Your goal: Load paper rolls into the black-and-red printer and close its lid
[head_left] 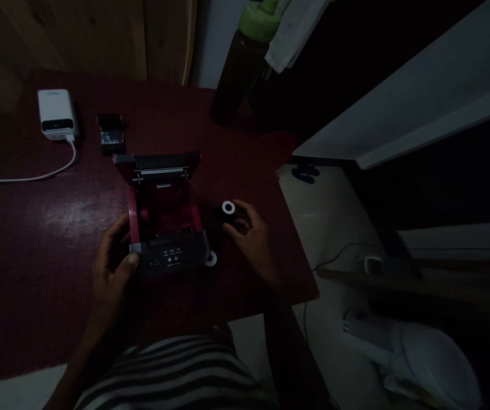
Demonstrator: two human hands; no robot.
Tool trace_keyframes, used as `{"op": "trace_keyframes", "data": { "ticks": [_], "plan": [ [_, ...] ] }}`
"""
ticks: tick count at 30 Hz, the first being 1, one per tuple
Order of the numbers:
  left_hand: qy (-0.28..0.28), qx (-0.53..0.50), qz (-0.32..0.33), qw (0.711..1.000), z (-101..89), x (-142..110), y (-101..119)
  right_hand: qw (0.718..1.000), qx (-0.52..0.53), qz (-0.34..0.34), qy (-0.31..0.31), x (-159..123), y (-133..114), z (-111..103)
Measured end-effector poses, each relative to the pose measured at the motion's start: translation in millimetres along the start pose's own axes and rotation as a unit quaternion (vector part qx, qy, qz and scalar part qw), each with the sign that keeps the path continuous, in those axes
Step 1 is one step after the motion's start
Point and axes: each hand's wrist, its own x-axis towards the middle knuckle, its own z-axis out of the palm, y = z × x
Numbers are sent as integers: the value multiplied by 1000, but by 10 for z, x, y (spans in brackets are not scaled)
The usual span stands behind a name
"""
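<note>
A small label printer (174, 253) with a dark front panel and red sides stands on the table in front of me. Its lid (159, 165) is raised, and the red bay inside shows. My left hand (114, 259) grips the printer's near left corner, thumb on top and fingers along its side. To the right of the printer, my right hand (249, 230) pinches a small black roll (228, 209) with a white ring on its end. A second white ring (211, 259) shows by the printer's near right corner, partly hidden behind it.
The dark red table (57, 239) bears a white power bank (56, 111) with a white cable (35, 178) and a small dark object (111, 134). A green-capped bottle (240, 68) stands at the back. The table's right edge drops to a pale floor (334, 210).
</note>
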Motion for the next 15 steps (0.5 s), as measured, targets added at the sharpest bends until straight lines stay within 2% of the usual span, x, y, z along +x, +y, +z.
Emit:
{"op": "trace_keyframes", "data": {
  "ticks": [3,5,7,9,15],
  "plan": [
    [-4,-3,-11,1000,1,0,-1,999,-41,-9,-3,-230,-34,-153],
    [-2,-6,-15,1000,3,2,-9,997,-50,-25,-45,-397,-76,-182],
    [2,-13,-16,1000,6,6,-24,994,-39,-47,-95,-528,-118,-132],
    [5,-15,-8,1000,7,8,-40,990,-34,-67,-120,-602,-142,-38],
    [-3,-18,11,1000,1,4,-65,988,-47,-108,-100,-663,-140,122]
  ]
}}
